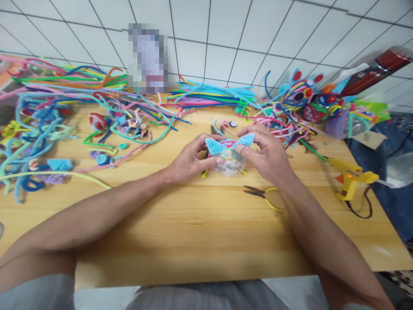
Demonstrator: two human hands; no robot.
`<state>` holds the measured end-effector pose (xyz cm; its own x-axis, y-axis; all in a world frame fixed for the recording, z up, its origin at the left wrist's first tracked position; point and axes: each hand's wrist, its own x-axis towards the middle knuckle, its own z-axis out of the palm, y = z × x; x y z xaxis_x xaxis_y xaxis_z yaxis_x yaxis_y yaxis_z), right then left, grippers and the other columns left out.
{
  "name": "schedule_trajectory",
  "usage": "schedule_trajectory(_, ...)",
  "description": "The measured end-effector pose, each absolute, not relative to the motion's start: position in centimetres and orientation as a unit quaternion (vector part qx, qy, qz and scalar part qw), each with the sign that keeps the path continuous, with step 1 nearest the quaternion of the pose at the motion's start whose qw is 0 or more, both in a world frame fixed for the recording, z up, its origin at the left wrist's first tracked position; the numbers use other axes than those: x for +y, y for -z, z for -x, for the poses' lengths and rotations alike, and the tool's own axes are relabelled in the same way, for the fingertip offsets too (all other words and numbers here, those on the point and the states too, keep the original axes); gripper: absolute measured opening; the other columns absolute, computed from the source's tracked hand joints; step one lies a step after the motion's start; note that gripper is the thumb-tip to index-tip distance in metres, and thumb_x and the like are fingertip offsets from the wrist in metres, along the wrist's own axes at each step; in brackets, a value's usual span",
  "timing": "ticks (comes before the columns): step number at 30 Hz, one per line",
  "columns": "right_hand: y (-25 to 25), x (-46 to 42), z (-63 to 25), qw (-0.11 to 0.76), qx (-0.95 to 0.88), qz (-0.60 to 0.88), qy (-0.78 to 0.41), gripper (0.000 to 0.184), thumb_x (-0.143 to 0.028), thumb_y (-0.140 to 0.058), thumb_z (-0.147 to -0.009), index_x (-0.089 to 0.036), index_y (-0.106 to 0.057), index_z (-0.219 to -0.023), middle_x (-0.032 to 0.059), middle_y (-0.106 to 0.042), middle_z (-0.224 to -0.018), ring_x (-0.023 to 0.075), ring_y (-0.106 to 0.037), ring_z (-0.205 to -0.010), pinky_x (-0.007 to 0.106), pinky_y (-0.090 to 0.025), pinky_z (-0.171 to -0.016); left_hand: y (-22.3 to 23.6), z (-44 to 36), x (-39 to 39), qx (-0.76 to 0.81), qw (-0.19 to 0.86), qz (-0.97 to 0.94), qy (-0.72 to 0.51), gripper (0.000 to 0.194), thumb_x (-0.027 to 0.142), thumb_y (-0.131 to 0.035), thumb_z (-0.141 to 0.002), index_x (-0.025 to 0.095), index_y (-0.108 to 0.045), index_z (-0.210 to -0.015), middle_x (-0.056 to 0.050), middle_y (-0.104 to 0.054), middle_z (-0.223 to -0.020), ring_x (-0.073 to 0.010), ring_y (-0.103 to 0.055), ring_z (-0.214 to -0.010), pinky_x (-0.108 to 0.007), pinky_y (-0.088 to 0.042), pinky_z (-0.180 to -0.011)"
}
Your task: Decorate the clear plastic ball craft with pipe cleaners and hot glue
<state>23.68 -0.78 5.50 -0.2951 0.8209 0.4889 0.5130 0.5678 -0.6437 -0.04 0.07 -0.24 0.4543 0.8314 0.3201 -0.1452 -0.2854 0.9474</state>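
Between my hands, above the middle of the table, is a craft figure with a clear, rounded plastic body (232,167). Two pointed ears of wound light-blue pipe cleaner, a left ear (214,147) and a right ear (247,140), stick up from it. My left hand (190,160) grips the body's left side, thumb lying across the front. On the other side, my right hand (267,154) is closed around the base of the right ear, thumb in front and fingers behind. Pink bands show between the ears; the figure's far side is hidden.
Yellow-handled pliers (255,192) lie near my right forearm. A yellow glue gun (350,175) stands at the right. Bundles of pipe cleaners (213,95) line the wall, with tangled pieces (48,118) at the left. Finished-looking figures (298,94) and a red flask (380,69) are at the back right.
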Motion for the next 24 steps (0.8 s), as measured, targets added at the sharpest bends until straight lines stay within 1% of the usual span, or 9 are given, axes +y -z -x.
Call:
schedule_trajectory(3,-5.57,-0.77,-23.78,0.410,-0.786,0.425,-0.184,0.005,-0.027,-0.073,-0.091,-0.026,-0.072,-0.087,0.0043,-0.074,-0.108,0.0258,-0.067,-0.104,0.046,-0.053,-0.098,0.18,0.05,0.06,0.259,0.539,-0.662,-0.452,0.044,0.040,-0.086,-0.088,0.023,-0.065,-0.123,-0.009,-0.068,-0.142,-0.0222,-0.068,-0.121,-0.037,-0.055,-0.104)
schedule_trajectory(7,-5.59,-0.78,-24.02,0.404,-0.778,0.439,-0.198,0.005,-0.031,-0.074,-0.091,-0.026,-0.073,-0.090,0.0043,-0.074,-0.104,0.0259,-0.067,-0.103,0.045,-0.053,-0.096,0.16,0.05,0.09,0.260,0.542,-0.660,-0.451,0.045,0.041,-0.086,-0.088,0.023,-0.065,-0.123,-0.009,-0.070,-0.138,-0.0219,-0.069,-0.119,-0.037,-0.055,-0.103)
schedule_trajectory(9,-5.60,-0.78,-24.17,0.405,-0.765,0.449,-0.222,0.010,-0.033,-0.075,-0.090,-0.027,-0.073,-0.098,0.0041,-0.074,-0.106,0.0253,-0.068,-0.102,0.044,-0.054,-0.093,0.16,0.04,0.11,0.264,0.539,-0.660,-0.452,0.045,0.042,-0.085,-0.088,0.023,-0.065,-0.124,-0.009,-0.072,-0.134,-0.0213,-0.070,-0.115,-0.037,-0.055,-0.103)
schedule_trajectory(12,-5.70,-0.77,-24.27,0.408,-0.750,0.452,-0.259,0.021,-0.035,-0.074,-0.092,-0.029,-0.074,-0.112,0.0041,-0.074,-0.115,0.0249,-0.068,-0.105,0.042,-0.055,-0.093,0.15,-0.01,0.10,0.265,0.532,-0.663,-0.455,0.044,0.042,-0.085,-0.088,0.022,-0.065,-0.122,-0.009,-0.071,-0.137,-0.0211,-0.070,-0.116,-0.036,-0.054,-0.103)
schedule_trajectory(14,-5.79,-0.75,-24.20,0.409,-0.757,0.439,-0.258,0.017,-0.034,-0.072,-0.093,-0.030,-0.075,-0.109,0.0037,-0.075,-0.117,0.0255,-0.068,-0.110,0.044,-0.054,-0.098,0.14,-0.05,0.08,0.263,0.529,-0.664,-0.458,0.044,0.041,-0.086,-0.088,0.022,-0.065,-0.121,-0.010,-0.070,-0.139,-0.0205,-0.069,-0.115,-0.036,-0.054,-0.103)
schedule_trajectory(17,-5.84,-0.74,-23.98,0.413,-0.773,0.420,-0.235,0.006,-0.031,-0.071,-0.094,-0.029,-0.075,-0.097,0.0032,-0.076,-0.113,0.0262,-0.068,-0.113,0.046,-0.052,-0.104,0.18,-0.08,0.07,0.266,0.529,-0.663,-0.458,0.044,0.041,-0.086,-0.088,0.022,-0.065,-0.123,-0.009,-0.071,-0.135,-0.0186,-0.070,-0.109,-0.035,-0.055,-0.101)
schedule_trajectory(20,-5.84,-0.82,-23.83,0.411,-0.778,0.420,-0.221,0.007,-0.031,-0.069,-0.096,-0.027,-0.075,-0.095,0.0041,-0.076,-0.115,0.0261,-0.069,-0.111,0.047,-0.052,-0.104,0.26,-0.04,0.12,0.263,0.529,-0.665,-0.457,0.043,0.040,-0.085,-0.089,0.023,-0.065,-0.123,-0.008,-0.071,-0.134,-0.0176,-0.070,-0.108,-0.034,-0.055,-0.100)
schedule_trajectory(24,-5.92,-1.07,-23.73,0.404,-0.782,0.424,-0.214,0.008,-0.031,-0.069,-0.097,-0.027,-0.075,-0.098,0.0051,-0.077,-0.117,0.0259,-0.070,-0.111,0.046,-0.052,-0.104,0.29,0.04,0.17,0.257,0.529,-0.667,-0.457,0.043,0.040,-0.085,-0.089,0.023,-0.065,-0.123,-0.008,-0.071,-0.133,-0.0204,-0.069,-0.116,-0.034,-0.055,-0.101)
